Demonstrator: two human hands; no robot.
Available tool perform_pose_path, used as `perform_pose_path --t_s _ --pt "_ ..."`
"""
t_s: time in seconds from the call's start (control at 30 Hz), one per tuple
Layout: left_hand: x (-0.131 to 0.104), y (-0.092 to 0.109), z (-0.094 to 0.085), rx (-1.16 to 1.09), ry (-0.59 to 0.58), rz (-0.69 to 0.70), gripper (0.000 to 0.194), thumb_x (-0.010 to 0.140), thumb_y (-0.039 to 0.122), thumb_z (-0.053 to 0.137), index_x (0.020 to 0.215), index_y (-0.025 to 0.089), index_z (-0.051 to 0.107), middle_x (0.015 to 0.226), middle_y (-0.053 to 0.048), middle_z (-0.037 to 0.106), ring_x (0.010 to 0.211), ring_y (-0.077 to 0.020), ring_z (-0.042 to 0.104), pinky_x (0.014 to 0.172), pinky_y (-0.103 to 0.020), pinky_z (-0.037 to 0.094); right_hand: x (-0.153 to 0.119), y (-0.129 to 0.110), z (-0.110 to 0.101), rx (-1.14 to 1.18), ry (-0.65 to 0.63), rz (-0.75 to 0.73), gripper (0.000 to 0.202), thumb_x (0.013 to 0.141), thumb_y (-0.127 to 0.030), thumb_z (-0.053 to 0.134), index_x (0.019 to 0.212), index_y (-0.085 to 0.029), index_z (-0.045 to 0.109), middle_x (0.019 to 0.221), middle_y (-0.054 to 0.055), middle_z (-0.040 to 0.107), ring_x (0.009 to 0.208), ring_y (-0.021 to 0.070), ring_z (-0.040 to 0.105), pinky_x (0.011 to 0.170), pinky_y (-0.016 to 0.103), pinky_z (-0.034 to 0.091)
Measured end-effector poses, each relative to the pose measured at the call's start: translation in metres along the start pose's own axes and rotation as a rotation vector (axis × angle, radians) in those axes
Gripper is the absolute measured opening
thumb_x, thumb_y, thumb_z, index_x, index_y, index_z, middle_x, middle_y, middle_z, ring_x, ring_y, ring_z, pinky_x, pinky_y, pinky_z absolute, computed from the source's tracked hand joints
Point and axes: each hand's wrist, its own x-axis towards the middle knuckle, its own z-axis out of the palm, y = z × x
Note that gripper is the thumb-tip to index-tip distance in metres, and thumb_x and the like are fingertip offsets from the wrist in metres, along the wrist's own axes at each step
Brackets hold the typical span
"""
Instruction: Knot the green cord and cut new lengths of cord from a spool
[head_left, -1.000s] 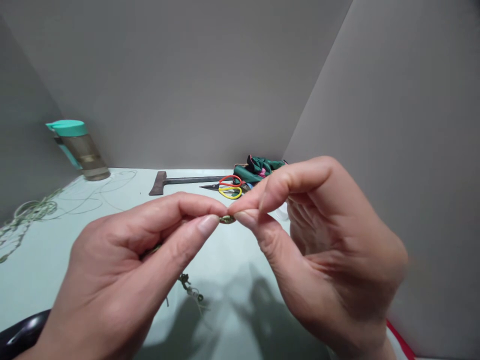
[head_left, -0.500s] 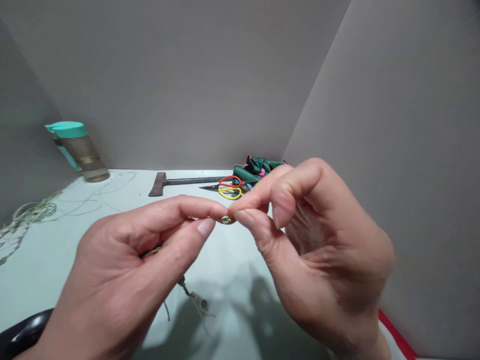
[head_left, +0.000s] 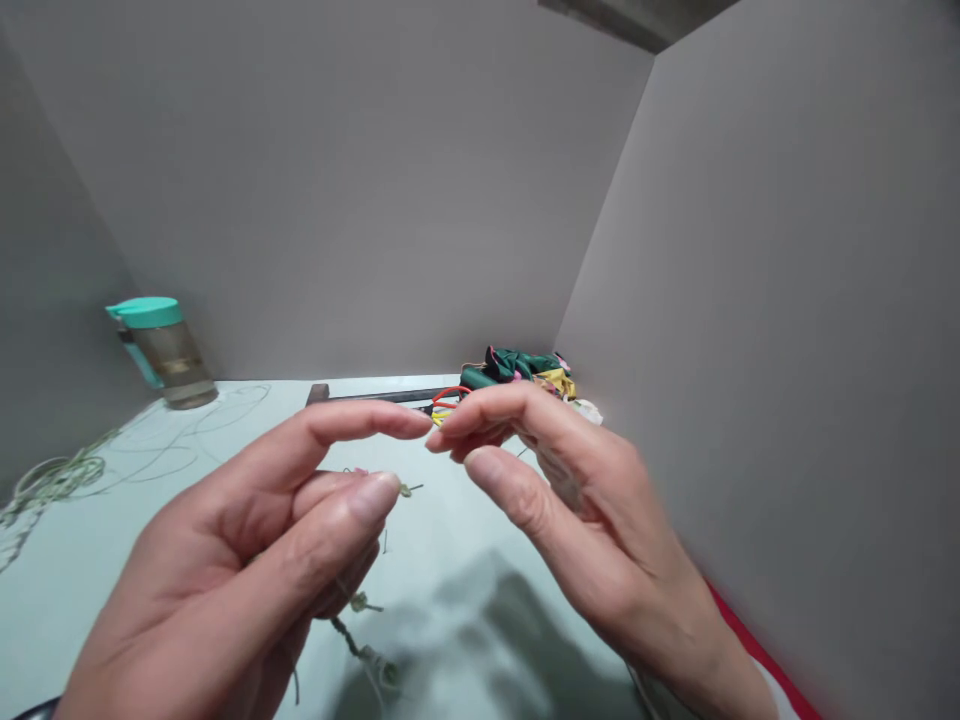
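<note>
Thin green knotted cord hangs below my left hand, and a small green knot shows just past the tip of its thumb. The left index finger stretches out above the thumb with a gap between them, while the other fingers curl round the cord, partly hidden. Close by on the right, my right hand has its thumb apart from its bent fingers and nothing visible between them. The fingertips of both hands nearly meet.
A bottle with a turquoise lid stands back left. Loose green cords lie on the pale table at the left. Behind my hands are a dark-handled hammer or axe, red and yellow scissors and green cloth.
My right thumb and index finger have parted from the small knot. The left thumb has dropped away from its index finger. The view has tilted up a little.
</note>
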Motion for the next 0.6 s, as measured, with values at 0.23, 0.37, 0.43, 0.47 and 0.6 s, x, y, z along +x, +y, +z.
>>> perform_pose_path --t_s 0.23,0.37,0.43,0.47,0.6 --pt "0.005 0.008 0.002 -0.383 -0.122 -0.227 0.032 0.086 0.037 0.081 0.117 0.037 0.074 0.052 0.006 0.036 0.044 -0.0075 0.025 0.040 -0.016 0.040 0.002 0.000 0.002 0.014 -0.092 0.057 0.021 0.105 -0.023 0.053 0.118 -0.020 0.069 0.110 0.001 0.077 0.104 0.0144 0.071 0.093 0.029 0.054" --pt "0.001 -0.003 -0.009 -0.505 -0.104 -0.263 0.043 0.090 0.027 0.075 0.131 0.038 0.068 0.051 0.008 0.034 0.041 -0.0069 0.022 0.039 -0.017 0.044 0.002 -0.001 -0.002 0.057 -0.180 0.104 0.019 0.107 -0.023 0.051 0.109 -0.018 0.069 0.110 -0.002 0.076 0.104 0.0083 0.069 0.092 0.018 0.050" --pt "-0.001 -0.004 -0.012 -0.506 -0.084 -0.271 0.042 0.089 0.026 0.076 0.129 0.037 0.069 0.052 0.007 0.039 0.040 -0.0071 0.028 0.039 -0.016 0.045 0.003 -0.004 -0.003 0.076 -0.218 0.121 0.022 0.108 -0.025 0.050 0.102 -0.018 0.069 0.104 -0.003 0.075 0.099 0.0077 0.068 0.088 0.017 0.049" --pt "-0.002 -0.002 -0.012 -0.494 -0.066 -0.280 0.042 0.088 0.027 0.077 0.128 0.036 0.069 0.053 0.006 0.043 0.041 -0.0075 0.033 0.039 -0.016 0.046 0.004 -0.005 -0.003 0.082 -0.237 0.127 0.024 0.108 -0.027 0.049 0.099 -0.018 0.069 0.101 -0.002 0.074 0.097 0.0083 0.068 0.086 0.018 0.050" --pt "0.002 0.004 -0.007 -0.457 -0.064 -0.308 0.040 0.082 0.033 0.083 0.120 0.037 0.073 0.061 0.002 0.058 0.049 -0.0119 0.052 0.044 -0.020 0.055 0.003 -0.010 0.000 0.098 -0.269 0.144 0.023 0.106 -0.031 0.052 0.092 -0.020 0.067 0.094 -0.004 0.072 0.092 0.0103 0.068 0.084 0.020 0.050"
